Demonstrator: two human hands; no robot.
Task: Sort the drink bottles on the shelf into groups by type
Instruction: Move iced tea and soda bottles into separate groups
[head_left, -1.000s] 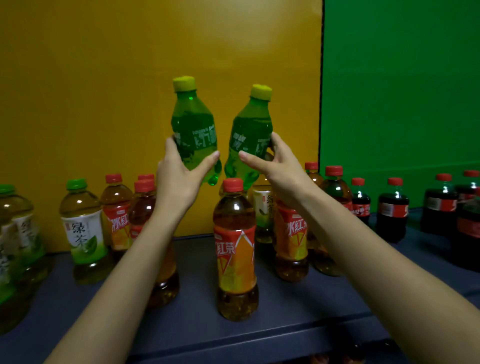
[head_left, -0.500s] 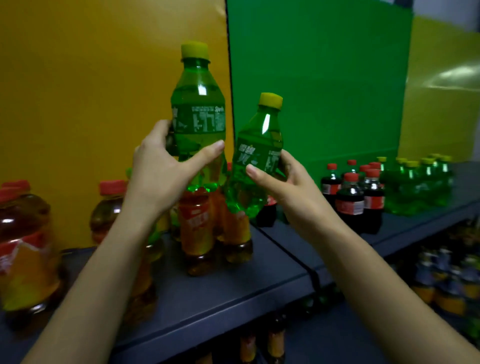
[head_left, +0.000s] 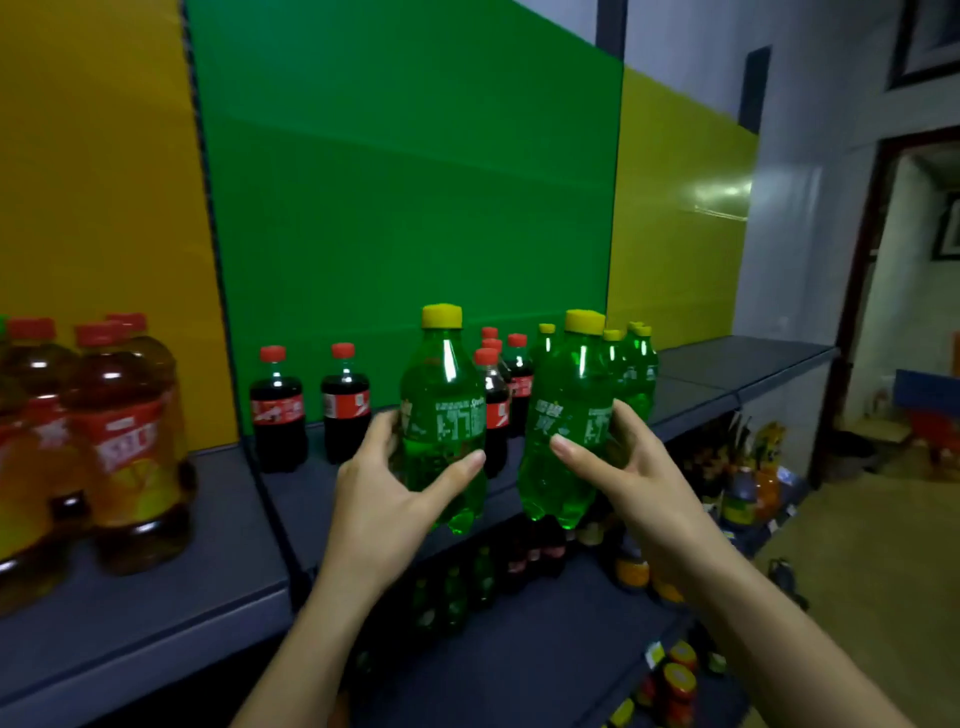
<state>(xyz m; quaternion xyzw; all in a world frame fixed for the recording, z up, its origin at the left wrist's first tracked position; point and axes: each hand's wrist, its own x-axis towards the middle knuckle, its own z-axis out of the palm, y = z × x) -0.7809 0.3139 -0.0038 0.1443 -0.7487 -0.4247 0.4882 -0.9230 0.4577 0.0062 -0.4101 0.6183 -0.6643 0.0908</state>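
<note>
My left hand (head_left: 382, 499) grips a green soda bottle with a yellow cap (head_left: 441, 384), held upright in the air in front of the shelf (head_left: 156, 618). My right hand (head_left: 631, 478) grips a second green soda bottle (head_left: 563, 415) of the same kind beside it. Behind them, against the green back panel, stand several dark cola bottles with red caps (head_left: 278, 410). A cluster of green soda bottles (head_left: 636, 364) stands further right on the shelf. Large iced-tea bottles with red caps (head_left: 132, 441) stand at the left before the yellow panel.
A lower shelf (head_left: 545, 654) holds more bottles and jars. The shelf's right end (head_left: 743, 364) in front of the yellow-green panel is bare. A doorway and floor lie to the far right.
The view has swung right along the shelf. Both hands have carried their green bottles rightward and lower, from the iced-tea group to in front of the cola bottles.
</note>
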